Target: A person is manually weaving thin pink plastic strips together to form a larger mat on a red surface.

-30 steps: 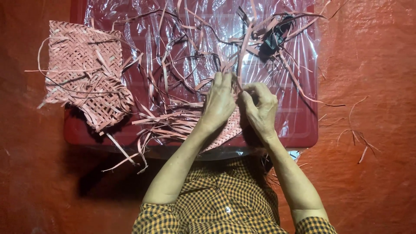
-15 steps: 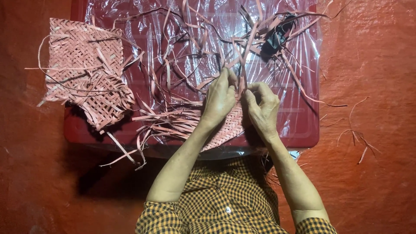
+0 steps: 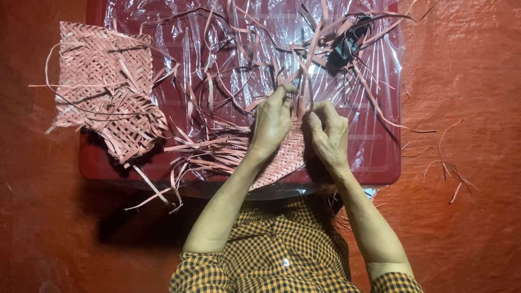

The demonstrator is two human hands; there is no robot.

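From the head camera, looking straight down, both hands work at the middle of a low red table (image 3: 108,163) covered with a sheet of clear plastic (image 3: 239,32). The left hand (image 3: 273,123) lies palm down on a small piece of pink woven matting (image 3: 285,157), its fingers curled and its grip pinched on the upright pink strips (image 3: 304,81) that rise from the weave's upper edge. The right hand (image 3: 330,135) sits just beside it, touching the same piece, with thumb and forefinger pressed together on a strip at that edge. The woven piece rests at the near edge of the table, between the two hands and partly under them, with loose strip ends fanning out to its left.

Further left, a larger finished mat (image 3: 103,92) of the same pink weave lies over the table's left edge, well apart from the hands. Loose strips are scattered across the plastic. A dark object (image 3: 347,43) sits near the far right of the table; its kind cannot be told. A few stray strips (image 3: 450,173) lie on the red floor covering (image 3: 477,81) to the right. The person's checked shirt (image 3: 287,249) fills the bottom of the view.
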